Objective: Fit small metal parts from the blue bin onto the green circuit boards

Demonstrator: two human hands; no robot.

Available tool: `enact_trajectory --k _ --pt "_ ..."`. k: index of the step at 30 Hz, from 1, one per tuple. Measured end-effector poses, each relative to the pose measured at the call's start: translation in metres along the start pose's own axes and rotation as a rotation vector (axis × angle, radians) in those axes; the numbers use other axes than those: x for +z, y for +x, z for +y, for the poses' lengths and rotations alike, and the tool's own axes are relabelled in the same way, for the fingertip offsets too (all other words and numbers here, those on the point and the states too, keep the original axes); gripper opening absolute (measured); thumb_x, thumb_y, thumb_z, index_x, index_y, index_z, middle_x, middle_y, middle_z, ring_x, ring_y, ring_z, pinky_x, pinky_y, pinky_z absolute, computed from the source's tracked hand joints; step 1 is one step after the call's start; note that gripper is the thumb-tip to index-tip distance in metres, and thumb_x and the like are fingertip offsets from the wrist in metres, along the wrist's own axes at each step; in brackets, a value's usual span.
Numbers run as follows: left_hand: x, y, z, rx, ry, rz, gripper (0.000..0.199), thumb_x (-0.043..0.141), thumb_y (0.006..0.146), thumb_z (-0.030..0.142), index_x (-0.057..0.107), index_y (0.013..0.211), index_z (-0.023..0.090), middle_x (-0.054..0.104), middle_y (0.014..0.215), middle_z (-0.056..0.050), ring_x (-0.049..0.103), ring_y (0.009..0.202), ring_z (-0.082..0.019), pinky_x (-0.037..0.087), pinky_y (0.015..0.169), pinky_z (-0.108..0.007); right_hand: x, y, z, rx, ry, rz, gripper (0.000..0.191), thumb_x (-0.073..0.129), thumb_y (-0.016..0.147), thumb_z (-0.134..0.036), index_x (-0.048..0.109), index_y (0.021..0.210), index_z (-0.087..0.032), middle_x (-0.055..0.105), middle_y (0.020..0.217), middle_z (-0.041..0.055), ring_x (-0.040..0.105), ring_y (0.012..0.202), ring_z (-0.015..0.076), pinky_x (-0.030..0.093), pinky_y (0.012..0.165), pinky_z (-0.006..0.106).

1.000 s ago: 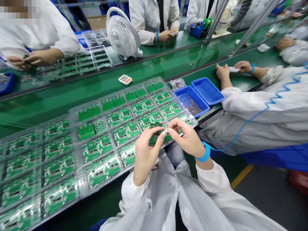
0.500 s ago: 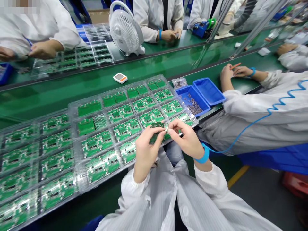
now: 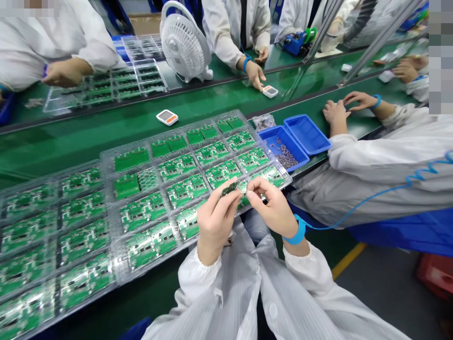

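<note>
My left hand grips a small green circuit board between thumb and fingers, tilted so that it shows narrow and dark. Close to the board's right edge is my right hand, its thumb and forefinger pinched; anything tiny between them is too small to name. A blue wrist strap circles my right wrist. Both hands are above the near edge of a clear plastic tray, whose compartments hold several green boards.
Right of the tray stands a blue box of small metal parts, beside another blue box and a plastic bag. White-orange devices lie on the green belt. A white fan stands across; co-workers sit opposite and at right.
My left hand has turned, tipping the board more edge-on. The device on the belt has shifted left. A second one now lies by an opposite co-worker's hand. The right neighbour's orange tool is gone from view.
</note>
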State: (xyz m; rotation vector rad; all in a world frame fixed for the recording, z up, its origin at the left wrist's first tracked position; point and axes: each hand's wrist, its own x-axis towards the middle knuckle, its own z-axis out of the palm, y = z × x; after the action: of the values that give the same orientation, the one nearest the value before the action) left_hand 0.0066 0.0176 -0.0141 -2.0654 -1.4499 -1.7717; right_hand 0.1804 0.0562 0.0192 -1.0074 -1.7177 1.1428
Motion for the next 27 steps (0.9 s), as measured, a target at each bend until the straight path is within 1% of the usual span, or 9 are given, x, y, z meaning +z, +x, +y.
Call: enact_trajectory --k 5,9,14,17,20,22,24,27 --pt "0.0007 -0.0012 -0.0009 0.017 0.006 0.024 0.024 0.084 0.101 0.010 0.081 0.121 0.022 0.086 0.134 -0.009 0.088 0.118 -0.023 0.072 0.101 -0.030 0.0021 -0.0007 -0.0001 -0.013 0.015 -0.030 0.014 0.064 0.109 -0.028 0.062 0.096 -0.023 0.063 0.086 -0.0004 0.059 0.076 0.0140 0.049 0.070 0.030" --pt "0.0007 -0.0009 -0.0004 0.014 -0.003 0.029 0.025 0.083 0.101 0.009 0.080 0.122 0.022 0.087 0.133 -0.009 0.087 0.118 -0.023 0.073 0.101 -0.031 0.0037 -0.0021 0.0017 -0.038 0.027 -0.066 0.015 0.064 0.109 -0.026 0.060 0.095 -0.023 0.061 0.086 -0.0013 0.058 0.076 0.0137 0.049 0.071 0.029" --pt "-0.0007 0.0017 0.0010 -0.027 -0.068 0.013 0.021 0.081 0.103 0.010 0.079 0.120 0.023 0.087 0.129 -0.008 0.087 0.120 -0.023 0.073 0.101 -0.034 0.0053 -0.0036 0.0035 -0.094 0.023 -0.070 0.009 0.066 0.110 -0.028 0.064 0.102 -0.023 0.066 0.091 -0.0004 0.062 0.079 0.0142 0.052 0.073 0.029" --pt "-0.0024 0.0030 0.0030 -0.060 -0.091 0.013 0.019 0.081 0.103 0.011 0.080 0.117 0.022 0.088 0.122 -0.007 0.087 0.115 -0.022 0.073 0.099 -0.032 0.0064 -0.0035 0.0047 -0.128 0.034 -0.065 0.009 0.067 0.111 -0.029 0.066 0.104 -0.024 0.068 0.090 -0.0004 0.062 0.079 0.0144 0.052 0.073 0.029" --pt "-0.0033 0.0037 0.0043 -0.067 -0.073 0.020 0.017 0.082 0.102 0.011 0.080 0.115 0.022 0.088 0.113 -0.005 0.088 0.109 -0.020 0.073 0.096 -0.030 0.0075 -0.0030 0.0062 -0.145 0.043 -0.050 0.014 0.066 0.112 -0.028 0.066 0.098 -0.024 0.065 0.085 -0.0016 0.059 0.075 0.0137 0.050 0.071 0.029" --pt "-0.0028 0.0032 0.0037 -0.055 -0.069 0.018 0.018 0.083 0.101 0.010 0.080 0.115 0.022 0.088 0.116 -0.006 0.088 0.112 -0.021 0.073 0.097 -0.030 0.0079 -0.0028 0.0069 -0.149 0.036 -0.022 0.017 0.067 0.110 -0.026 0.066 0.094 -0.024 0.063 0.082 -0.0019 0.057 0.074 0.0138 0.049 0.071 0.029" --pt "-0.0017 0.0015 0.0018 -0.030 -0.068 0.018 0.021 0.083 0.101 0.008 0.080 0.117 0.021 0.088 0.124 -0.008 0.087 0.117 -0.022 0.072 0.100 -0.031 0.0082 -0.0027 0.0072 -0.151 0.035 0.013 0.018 0.068 0.107 -0.023 0.064 0.089 -0.023 0.062 0.080 -0.0022 0.055 0.074 0.0139 0.047 0.070 0.030" --pt "0.0000 -0.0022 -0.0018 0.024 -0.048 0.013 0.027 0.083 0.100 0.009 0.081 0.123 0.023 0.086 0.133 -0.009 0.087 0.118 -0.022 0.072 0.101 -0.031 0.0079 -0.0033 0.0073 -0.150 0.043 0.049 0.022 0.068 0.102 -0.019 0.060 0.082 -0.023 0.059 0.075 -0.0027 0.052 0.070 0.0137 0.043 0.066 0.030"
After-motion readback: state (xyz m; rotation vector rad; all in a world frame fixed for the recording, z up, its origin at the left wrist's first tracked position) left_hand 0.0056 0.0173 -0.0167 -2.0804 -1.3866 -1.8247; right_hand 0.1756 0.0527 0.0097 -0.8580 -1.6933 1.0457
